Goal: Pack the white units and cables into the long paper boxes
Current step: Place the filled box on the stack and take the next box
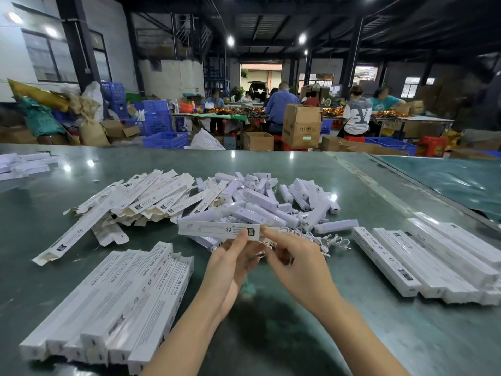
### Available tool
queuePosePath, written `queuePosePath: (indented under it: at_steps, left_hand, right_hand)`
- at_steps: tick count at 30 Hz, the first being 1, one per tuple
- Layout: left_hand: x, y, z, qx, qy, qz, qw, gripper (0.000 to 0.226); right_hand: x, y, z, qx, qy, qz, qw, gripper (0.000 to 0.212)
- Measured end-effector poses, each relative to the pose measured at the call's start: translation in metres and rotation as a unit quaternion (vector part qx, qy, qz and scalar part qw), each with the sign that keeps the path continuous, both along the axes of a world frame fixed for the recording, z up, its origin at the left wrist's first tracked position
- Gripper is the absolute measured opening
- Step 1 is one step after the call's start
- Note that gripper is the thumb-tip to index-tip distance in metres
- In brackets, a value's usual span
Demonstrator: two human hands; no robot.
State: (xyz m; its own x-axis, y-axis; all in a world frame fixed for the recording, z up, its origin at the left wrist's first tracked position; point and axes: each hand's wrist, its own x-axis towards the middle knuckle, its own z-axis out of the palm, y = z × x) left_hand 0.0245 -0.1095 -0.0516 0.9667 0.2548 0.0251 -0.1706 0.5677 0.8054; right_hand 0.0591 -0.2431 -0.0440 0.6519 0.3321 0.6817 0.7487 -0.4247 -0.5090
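Observation:
My left hand [233,263] holds a long white paper box [214,229] by its right end, level above the table. My right hand [295,263] pinches the flap at that same end with thumb and forefinger. Behind the box lies a heap of white units [273,202] mixed with coiled white cables [322,241]. Flat unfolded boxes [141,198] are piled at the back left. Closed boxes lie in a row at the front left [116,302] and another row at the right [433,259].
The green table [284,335] stretches wide; a second green sheet [447,180] covers the far right. More white boxes [24,165] sit at the far left edge. Beyond the table are cardboard cartons, blue crates and several seated people at other benches.

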Motion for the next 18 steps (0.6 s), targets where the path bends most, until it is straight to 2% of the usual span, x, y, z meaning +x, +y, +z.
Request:
queuePosePath:
  at_steps: [8, 11, 14, 18]
  left_hand:
    - [-0.001, 0.002, -0.002, 0.050, 0.027, -0.024, 0.998, 0.035]
    - [-0.003, 0.002, -0.002, 0.043, 0.034, -0.042, 0.998, 0.044]
    - [-0.004, 0.003, -0.002, 0.032, 0.027, -0.061, 0.997, 0.043]
    - [-0.004, 0.002, -0.001, 0.030, 0.025, -0.078, 0.996, 0.038]
  right_hand:
    - [0.003, -0.009, 0.002, -0.020, -0.086, -0.024, 0.996, 0.019]
    - [0.005, -0.009, 0.001, -0.002, -0.106, -0.039, 0.994, 0.016]
    - [0.006, -0.006, -0.003, 0.026, -0.099, -0.033, 0.994, 0.012]
    - [0.012, -0.004, -0.009, 0.082, -0.046, -0.010, 0.995, 0.013]
